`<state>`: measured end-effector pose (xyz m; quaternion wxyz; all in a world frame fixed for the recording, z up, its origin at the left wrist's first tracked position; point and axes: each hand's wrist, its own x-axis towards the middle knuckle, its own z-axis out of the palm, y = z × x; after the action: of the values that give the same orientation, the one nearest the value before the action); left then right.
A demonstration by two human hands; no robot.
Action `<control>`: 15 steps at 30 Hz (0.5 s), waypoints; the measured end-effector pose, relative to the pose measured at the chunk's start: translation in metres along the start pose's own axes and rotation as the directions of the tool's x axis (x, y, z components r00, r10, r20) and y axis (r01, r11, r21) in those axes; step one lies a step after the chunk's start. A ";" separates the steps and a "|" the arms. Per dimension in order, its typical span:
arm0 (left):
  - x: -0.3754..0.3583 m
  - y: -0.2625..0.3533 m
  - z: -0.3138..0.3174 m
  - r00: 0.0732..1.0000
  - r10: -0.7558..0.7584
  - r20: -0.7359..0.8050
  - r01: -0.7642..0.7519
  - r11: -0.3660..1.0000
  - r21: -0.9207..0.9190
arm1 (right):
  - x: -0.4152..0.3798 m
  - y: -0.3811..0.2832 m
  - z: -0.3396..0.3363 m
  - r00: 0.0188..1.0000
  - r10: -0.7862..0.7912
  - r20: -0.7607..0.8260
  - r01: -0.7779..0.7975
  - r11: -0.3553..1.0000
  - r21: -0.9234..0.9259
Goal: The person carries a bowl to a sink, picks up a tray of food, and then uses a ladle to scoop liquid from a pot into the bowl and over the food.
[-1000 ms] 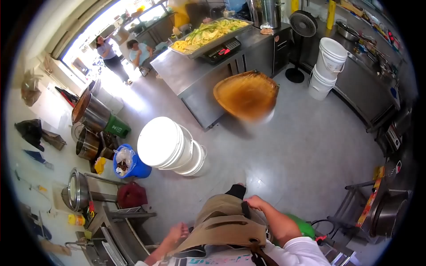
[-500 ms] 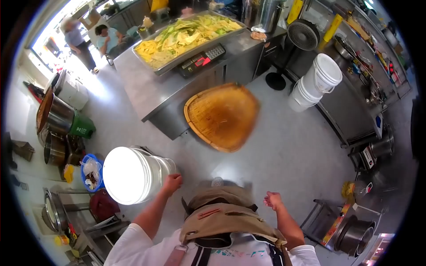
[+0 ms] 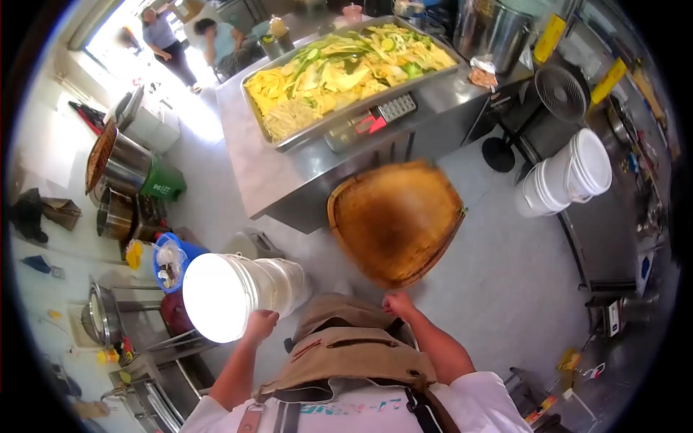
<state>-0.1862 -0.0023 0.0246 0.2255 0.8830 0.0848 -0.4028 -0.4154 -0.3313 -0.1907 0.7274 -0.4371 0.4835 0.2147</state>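
My left hand [image 3: 261, 325] is loosely curled with nothing in it. It overlaps the side of a white lidded bucket [image 3: 224, 297], which stands in front of further white bucket shapes. My right hand [image 3: 397, 303] is closed in a loose fist, just below the near edge of a round woven bamboo tray [image 3: 397, 220]. The tray, brown and a little blurred, is in the middle of the view, by the counter's front. A brown apron [image 3: 346, 346] covers my front between the two arms.
Ahead, a steel counter [image 3: 249, 159] carries a large metal tray [image 3: 289, 144] of sliced vegetables and noodle-like strips, with a digital scale [image 3: 372, 124] before it. A fan [image 3: 559, 94] and stacked white buckets [image 3: 570, 177] are right. Two people [image 3: 170, 43] are near the doorway.
My view has moved toward the counter and bamboo tray. My right hand has swung inward to the tray's near edge, and its fingers have curled. My left hand remains beside the bucket.
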 end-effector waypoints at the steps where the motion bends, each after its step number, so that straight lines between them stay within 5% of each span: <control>1: 0.002 0.011 0.000 0.997 0.069 0.030 -0.069 0.997 0.019 | 0.002 -0.009 0.001 1.000 -0.028 0.005 0.029 0.998 -0.060; 5: 0.017 0.055 -0.034 0.914 0.379 0.146 -0.402 0.897 0.184 | 0.008 -0.040 0.002 0.988 -0.051 -0.149 0.023 0.983 -0.181; 7: 0.070 0.059 -0.053 0.856 0.435 0.279 -0.500 0.834 0.233 | 0.002 -0.050 0.000 0.958 0.005 -0.287 -0.023 0.998 -0.056; 8: 0.107 0.053 -0.063 0.838 0.498 0.222 -0.538 0.823 0.183 | 0.003 -0.056 -0.004 0.945 0.043 -0.325 -0.052 0.998 -0.019; 9: 0.136 0.047 -0.070 0.817 0.553 0.164 -0.573 0.810 0.126 | 0.005 -0.058 -0.003 0.924 -0.022 -0.382 -0.040 0.987 -0.155; 11: 0.148 0.105 -0.110 0.820 0.544 0.176 -0.564 0.721 0.403 | 0.028 -0.040 -0.003 0.876 -0.157 -0.456 -0.049 0.912 -0.408; 12: 0.159 0.121 -0.120 0.806 0.581 0.112 -0.568 0.708 0.419 | 0.075 0.009 -0.018 0.801 -0.361 -0.477 0.052 0.837 -0.545; 13: 0.168 0.135 -0.128 0.785 0.618 0.046 -0.571 0.692 0.441 | 0.061 -0.008 -0.001 0.794 -0.380 -0.474 0.024 0.799 -0.600; 15: 0.172 0.170 -0.136 0.745 0.667 -0.014 -0.643 0.724 0.250 | 0.028 -0.047 0.047 0.779 -0.420 -0.466 -0.033 0.714 -0.699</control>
<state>0.0755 -0.0950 0.0300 0.2454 0.8951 -0.2680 -0.2583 -0.3443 -0.3197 -0.1884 0.3481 -0.7646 0.5230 0.1440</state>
